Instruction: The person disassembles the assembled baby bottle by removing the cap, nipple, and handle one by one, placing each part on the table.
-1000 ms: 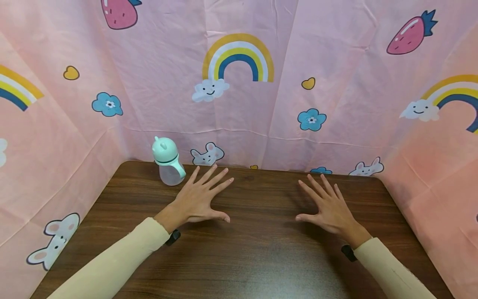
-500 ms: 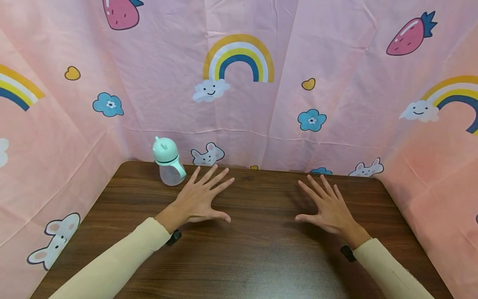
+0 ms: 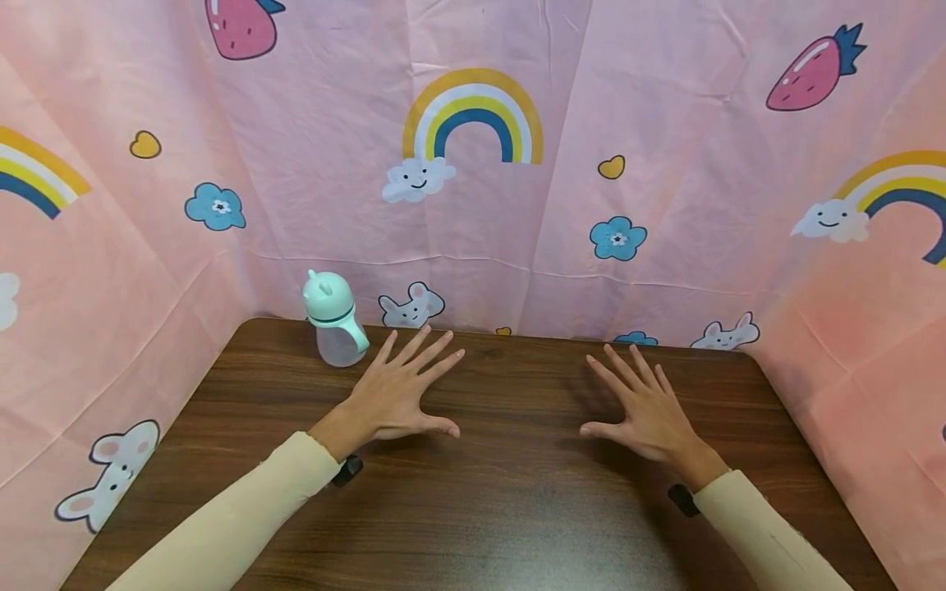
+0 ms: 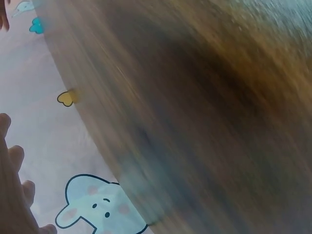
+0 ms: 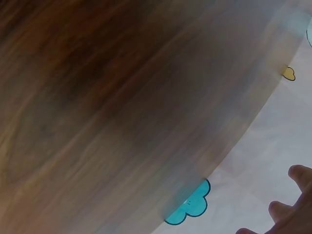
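Observation:
Fingers spread and straight, my left hand (image 3: 395, 398) hovers over the wooden table (image 3: 510, 492) and holds nothing. Just beyond it, at the back left corner, a baby bottle-like cup (image 3: 340, 341) stands upright, with a mint green lid, a side handle and a clear body. My right hand (image 3: 650, 414), also spread with nothing in it, is over the right half of the table. In the left wrist view, fingertips of the left hand (image 4: 17, 195) show at the lower left edge. The right wrist view catches fingertips of the right hand (image 5: 292, 214) at the lower right.
A pink curtain (image 3: 502, 213) printed with rainbows, strawberries and rabbits hangs along the back and both sides of the table. Each wrist wears a dark camera, such as the left wrist camera (image 3: 347, 470).
My right hand has shifted slightly to the left, toward the middle. The left hand stays almost in place, and the cup has not moved on the table.

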Available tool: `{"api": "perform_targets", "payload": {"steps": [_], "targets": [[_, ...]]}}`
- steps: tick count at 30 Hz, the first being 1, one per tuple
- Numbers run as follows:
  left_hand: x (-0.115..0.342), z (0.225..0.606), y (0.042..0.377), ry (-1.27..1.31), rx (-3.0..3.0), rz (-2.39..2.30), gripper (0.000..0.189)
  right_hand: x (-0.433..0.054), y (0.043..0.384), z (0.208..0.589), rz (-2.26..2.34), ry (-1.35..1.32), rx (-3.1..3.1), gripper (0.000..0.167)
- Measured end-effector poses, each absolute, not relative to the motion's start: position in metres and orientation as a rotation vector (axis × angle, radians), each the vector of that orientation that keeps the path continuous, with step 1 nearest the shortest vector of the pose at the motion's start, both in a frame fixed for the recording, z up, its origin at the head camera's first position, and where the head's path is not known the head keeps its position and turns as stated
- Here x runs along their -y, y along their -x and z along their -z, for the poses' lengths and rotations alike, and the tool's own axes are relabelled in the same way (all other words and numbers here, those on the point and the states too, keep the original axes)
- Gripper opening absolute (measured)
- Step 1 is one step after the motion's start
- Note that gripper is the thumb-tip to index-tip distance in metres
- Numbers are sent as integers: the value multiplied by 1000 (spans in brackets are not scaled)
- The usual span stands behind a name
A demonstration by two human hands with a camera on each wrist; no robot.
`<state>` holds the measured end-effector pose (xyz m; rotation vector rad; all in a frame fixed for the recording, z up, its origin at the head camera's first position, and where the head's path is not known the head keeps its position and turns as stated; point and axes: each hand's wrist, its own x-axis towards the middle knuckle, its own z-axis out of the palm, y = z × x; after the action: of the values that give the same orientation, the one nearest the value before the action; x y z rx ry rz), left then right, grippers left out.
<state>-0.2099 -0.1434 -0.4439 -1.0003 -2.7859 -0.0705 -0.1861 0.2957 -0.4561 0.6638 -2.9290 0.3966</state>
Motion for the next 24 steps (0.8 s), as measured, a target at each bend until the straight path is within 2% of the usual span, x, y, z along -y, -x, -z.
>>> {"api": "perform_targets", "payload": {"steps": [13,24], "targets": [[137,449,207,961,2796,397,113,-282,190,457,-628,-641,2896,108],[138,445,204,850,2765,638,89,-260,196,456,-963,-633,2846,107]]}}
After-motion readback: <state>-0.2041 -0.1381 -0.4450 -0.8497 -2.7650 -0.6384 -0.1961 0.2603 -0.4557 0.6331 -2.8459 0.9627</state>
